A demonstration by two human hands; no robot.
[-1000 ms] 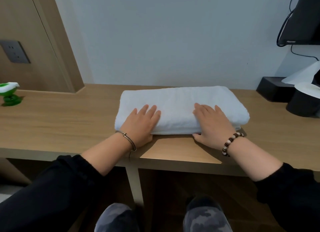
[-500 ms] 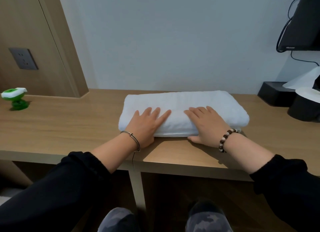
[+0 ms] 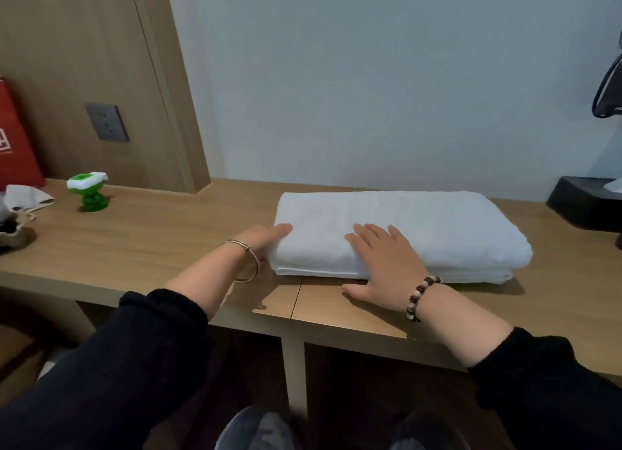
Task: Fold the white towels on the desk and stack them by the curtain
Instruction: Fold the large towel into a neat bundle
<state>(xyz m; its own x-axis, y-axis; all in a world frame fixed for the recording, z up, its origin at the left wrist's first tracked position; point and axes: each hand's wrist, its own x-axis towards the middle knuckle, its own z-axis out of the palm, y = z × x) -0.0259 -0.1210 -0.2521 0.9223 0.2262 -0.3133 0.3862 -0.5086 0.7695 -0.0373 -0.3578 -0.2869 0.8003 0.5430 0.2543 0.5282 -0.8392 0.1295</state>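
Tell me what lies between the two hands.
Only a stretch of the folded white towel, left hand at its end, right hand flat on top; head view.

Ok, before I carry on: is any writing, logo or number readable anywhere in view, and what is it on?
Nothing here can be quoted as readable text.
red bag, at the left edge: a white mark cut off by the frame, with a fine line of print under it; too cropped and blurred to read.
grey wall socket: no text visible.
green-and-white object: no text visible.
white towel: no label showing.
black box: no text visible.
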